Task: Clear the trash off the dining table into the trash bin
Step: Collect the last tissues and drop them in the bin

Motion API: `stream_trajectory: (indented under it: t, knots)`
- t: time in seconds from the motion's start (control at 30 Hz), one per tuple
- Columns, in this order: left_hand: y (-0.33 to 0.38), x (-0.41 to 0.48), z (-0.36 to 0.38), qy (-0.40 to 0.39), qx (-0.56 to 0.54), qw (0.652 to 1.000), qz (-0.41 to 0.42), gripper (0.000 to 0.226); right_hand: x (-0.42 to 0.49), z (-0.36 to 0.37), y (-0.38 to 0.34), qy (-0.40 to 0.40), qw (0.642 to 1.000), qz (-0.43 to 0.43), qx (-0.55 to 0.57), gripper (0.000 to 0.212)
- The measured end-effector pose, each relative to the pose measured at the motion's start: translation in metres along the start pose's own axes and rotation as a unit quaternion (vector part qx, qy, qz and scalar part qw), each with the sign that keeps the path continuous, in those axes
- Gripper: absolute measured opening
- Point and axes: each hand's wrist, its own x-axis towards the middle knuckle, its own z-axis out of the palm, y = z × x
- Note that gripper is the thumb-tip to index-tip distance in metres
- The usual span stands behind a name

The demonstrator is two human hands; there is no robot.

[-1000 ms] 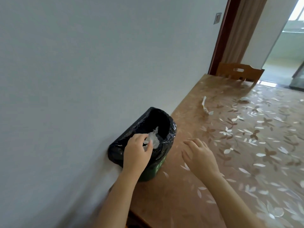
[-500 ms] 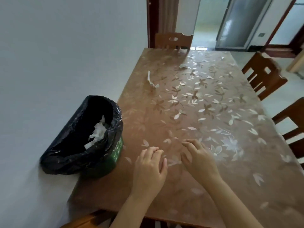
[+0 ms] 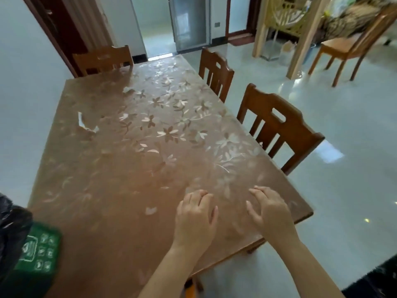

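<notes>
Holding nothing | left hand (image 3: 194, 219), right hand (image 3: 271, 214): grips loosely curled over table (image 3: 107, 190) | paper scrap (image 3: 82, 123) well apart

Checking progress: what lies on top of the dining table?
A torn white paper strip and what looks like a smaller scrap farther back. The left hand and right hand hide the table surface beneath them.

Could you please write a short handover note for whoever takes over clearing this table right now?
Left hand: open, empty, over the dining table, at its near end.
Right hand: open, empty, beside it.
Trash bin: black-bagged, at the table's near left corner; inside out of view.
Done: cannot tell from here what is binned.
Left: white paper strip on the far left side, and a small pale scrap farther back, probably trash; both untouched.
</notes>
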Motion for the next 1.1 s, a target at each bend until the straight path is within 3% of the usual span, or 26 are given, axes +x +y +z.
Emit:
stream_trajectory:
  t: [0.33, 0.53, 0.77, 1.1]
  knots:
    - [0.161, 0.039, 0.108, -0.081, -0.060, 0.981, 0.165, 0.009, -0.049, -0.100, 0.171, 0.065, 0.987, 0.140, -0.050, 0.031]
    - [0.254, 0.041, 0.161, -0.136, -0.088, 0.957, 0.240, 0.023, -0.094, -0.145, 0.246, 0.109, 0.965, 0.228, -0.066, 0.030]
    - [0.342, 0.043, 0.216, -0.194, -0.110, 0.917, 0.330, 0.021, -0.139, -0.185, 0.312, 0.158, 0.926, 0.335, -0.073, 0.027]
    - [0.468, 0.095, 0.322, -0.215, -0.152, 0.890, 0.373, 0.022, -0.098, -0.242, 0.441, 0.178, 0.902, 0.380, -0.103, 0.027]
